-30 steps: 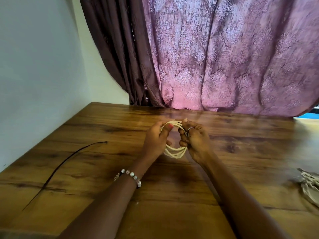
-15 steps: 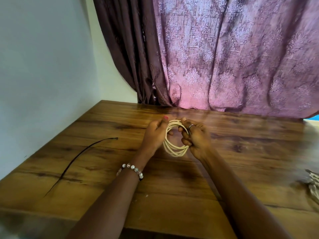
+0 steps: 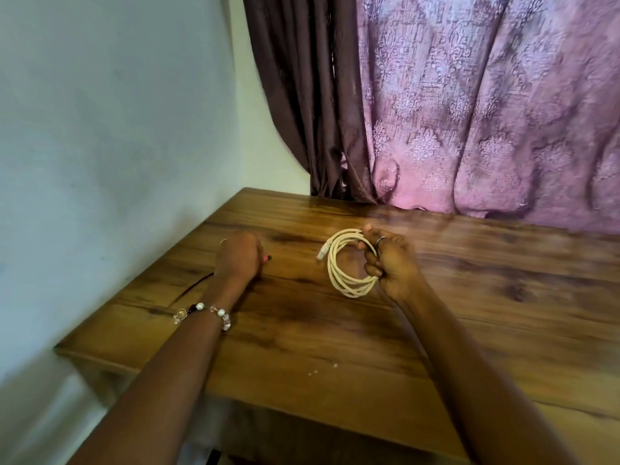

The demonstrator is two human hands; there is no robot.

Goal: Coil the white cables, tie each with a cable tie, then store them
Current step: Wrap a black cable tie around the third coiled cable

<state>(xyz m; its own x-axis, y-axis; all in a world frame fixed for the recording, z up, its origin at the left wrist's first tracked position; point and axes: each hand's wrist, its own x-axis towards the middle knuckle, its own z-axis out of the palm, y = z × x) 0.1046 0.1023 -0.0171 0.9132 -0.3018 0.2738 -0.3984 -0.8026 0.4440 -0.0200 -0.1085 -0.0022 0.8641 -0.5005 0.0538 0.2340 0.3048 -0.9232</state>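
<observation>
A white cable, wound into a coil of several loops, hangs just above the wooden table. My right hand is closed on the coil's right side, and a plug end sticks out at the coil's upper left. My left hand is apart from the coil, knuckles up, low over the table to the left. It covers the far end of a thin black cable tie, which lies on the table and runs toward the left edge. The left hand's fingers are hidden, so its hold on the tie is unclear.
A pale wall runs along the table's left edge. A purple patterned curtain hangs behind the table's far edge. A few white crumbs lie near the front edge.
My left hand has let go of the coil and moved left to the black cable tie. The right hand alone now holds the coil. The camera view has swung left.
</observation>
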